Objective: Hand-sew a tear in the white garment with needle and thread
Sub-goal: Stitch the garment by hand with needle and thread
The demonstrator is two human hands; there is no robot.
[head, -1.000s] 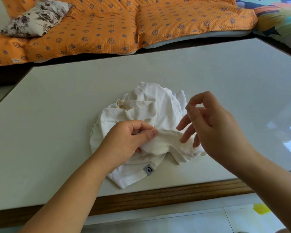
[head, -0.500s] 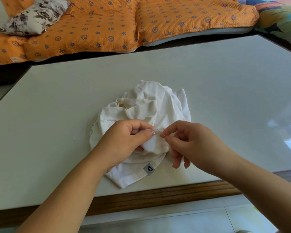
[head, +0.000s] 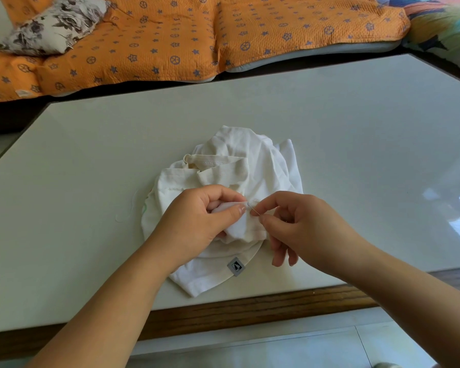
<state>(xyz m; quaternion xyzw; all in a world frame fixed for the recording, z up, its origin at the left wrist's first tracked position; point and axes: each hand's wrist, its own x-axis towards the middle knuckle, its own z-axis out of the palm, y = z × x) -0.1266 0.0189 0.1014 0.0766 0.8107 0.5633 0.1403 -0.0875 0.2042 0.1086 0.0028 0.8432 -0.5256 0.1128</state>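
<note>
- The white garment (head: 231,166) lies bunched on the desk (head: 91,155), near its front edge and between our two hands.
- Our left hand (head: 197,216) has its grip clamped on a raised fold of the cloth, thumb on top and fingers curled beneath.
- Our right hand (head: 303,224) has its grip pinched together on the needle (head: 251,208), and its other fingers hang loose.
- The needle sits just beside the left thumb tip. Its long axis slants from upper left to lower right, with the far end at the fold.
- We cannot tell whether the tip has entered the cloth.
- The fold lies directly left of the right grip, so we judge the next move runs along that slant.
- There is open desk to the right for drawing thread, but the front edge is close below our wrists.
</note>
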